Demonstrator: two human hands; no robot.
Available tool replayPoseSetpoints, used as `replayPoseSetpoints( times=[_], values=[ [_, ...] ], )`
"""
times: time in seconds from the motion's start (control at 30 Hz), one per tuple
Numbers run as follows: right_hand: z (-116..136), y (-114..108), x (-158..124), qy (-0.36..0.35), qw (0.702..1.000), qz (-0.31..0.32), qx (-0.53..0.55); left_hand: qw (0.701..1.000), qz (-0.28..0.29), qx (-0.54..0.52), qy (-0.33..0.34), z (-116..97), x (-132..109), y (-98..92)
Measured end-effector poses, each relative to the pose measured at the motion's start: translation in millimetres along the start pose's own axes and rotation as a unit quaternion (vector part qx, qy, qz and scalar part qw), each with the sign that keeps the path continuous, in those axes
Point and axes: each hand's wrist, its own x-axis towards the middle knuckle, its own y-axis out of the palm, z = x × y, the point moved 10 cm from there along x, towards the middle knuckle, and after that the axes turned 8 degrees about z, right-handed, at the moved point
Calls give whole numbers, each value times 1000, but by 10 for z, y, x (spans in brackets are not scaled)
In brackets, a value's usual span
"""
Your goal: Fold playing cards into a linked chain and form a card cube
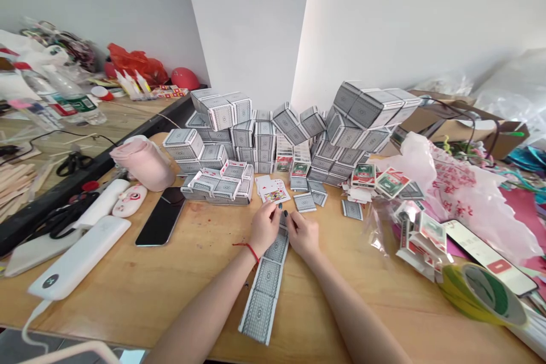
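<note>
since the strip of cards point(267, 273) lying flat on the table point(170, 284) looks thin, light and bendy, the left hand point(264, 228) and right hand point(303, 234) pinch its far end by the edges.

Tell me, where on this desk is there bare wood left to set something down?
Bare wood lies between the black phone and the left hand, and between the right hand and the yellow tape roll. Behind the hands, the stacked card boxes crowd everything.
</note>
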Motion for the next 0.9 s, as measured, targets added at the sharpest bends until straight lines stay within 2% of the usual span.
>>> replayPoseSetpoints(
  times=[0.17,0.3,0.37,0.47,0.57,0.7,0.8,0.9],
  values=[
    [-174,20,18,66,987,-6,144,997,3,-65,-35,83,12,-21],
    [-346,26,38,118,956,-27,269,983,98,-149,-35,99,16,137],
    [-415,39,52,138,934,-37,327,977,124,-167,-41,126,11,184],
    [-495,64,83,171,917,-47,358,976,95,-180,-72,226,17,141],
    [-514,134,151,203,928,-17,312,977,47,-185,-91,293,16,69],
    [-460,133,309,229,967,19,106,981,19,-169,-89,300,-2,27],
    [-437,135,424,254,966,40,-25,983,15,-160,-84,288,-12,19],
    [-467,187,486,269,961,56,-34,983,3,-166,-81,278,-13,-10]
  ],
)
